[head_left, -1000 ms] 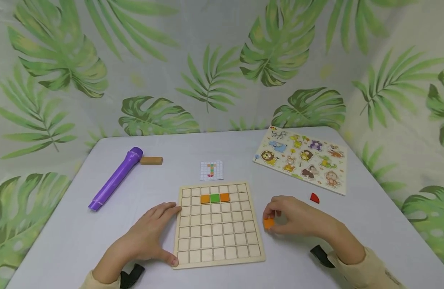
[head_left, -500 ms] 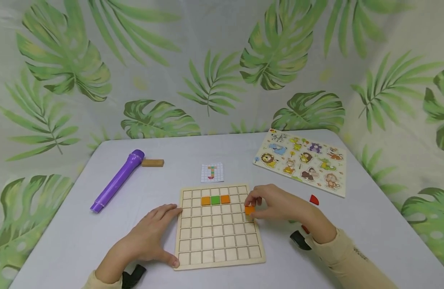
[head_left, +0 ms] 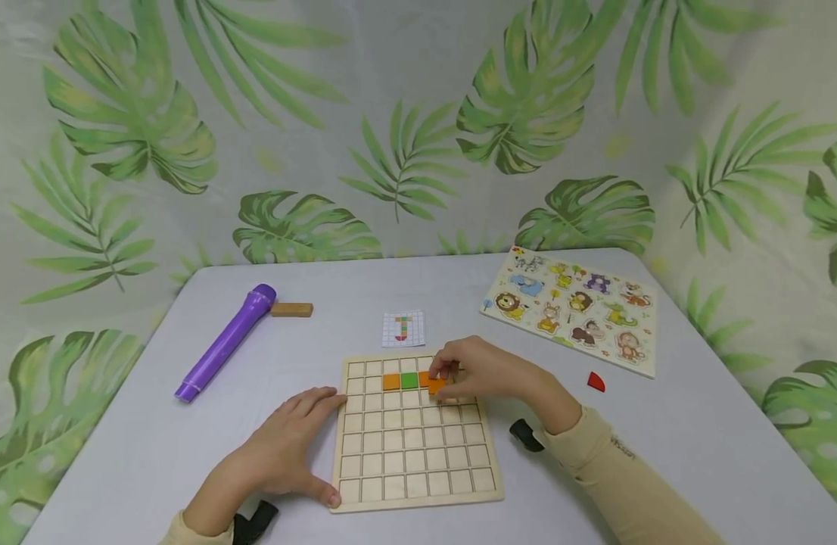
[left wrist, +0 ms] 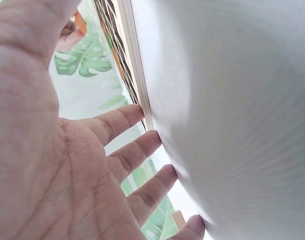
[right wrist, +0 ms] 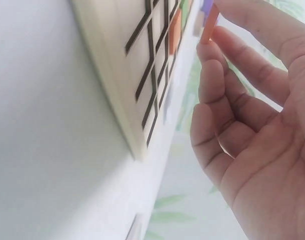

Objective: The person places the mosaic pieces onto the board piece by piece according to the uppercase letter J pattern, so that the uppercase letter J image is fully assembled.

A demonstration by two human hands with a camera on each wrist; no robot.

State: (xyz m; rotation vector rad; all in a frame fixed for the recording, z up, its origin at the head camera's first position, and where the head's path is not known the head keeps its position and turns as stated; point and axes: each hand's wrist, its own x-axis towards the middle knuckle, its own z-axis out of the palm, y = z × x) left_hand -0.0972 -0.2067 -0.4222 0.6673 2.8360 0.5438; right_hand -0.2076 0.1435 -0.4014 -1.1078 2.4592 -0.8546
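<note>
A wooden grid board (head_left: 418, 462) lies on the white table. Two orange squares and a green square tile (head_left: 409, 381) sit side by side in its second row; the right-hand orange one is partly covered. My right hand (head_left: 490, 371) pinches another orange square tile (head_left: 437, 386) between thumb and fingers above the board, and the right wrist view shows this orange tile (right wrist: 209, 25) edge-on, apart from the board. At the board's left side my left hand (head_left: 282, 446) spreads its fingers; fingertips and thumb touch the edge. The left wrist view shows its extended fingers (left wrist: 127, 160).
Behind the board lies a small pattern card (head_left: 402, 328) with a coloured J shape. A purple microphone-shaped tube (head_left: 225, 344) and a wooden block (head_left: 292, 309) are at left. An animal puzzle board (head_left: 571, 310) and a red quarter-circle piece (head_left: 596, 381) are at right.
My right hand has carried the orange tile leftward from the table beside the board to above the second row. My left hand stays at the board's edge.
</note>
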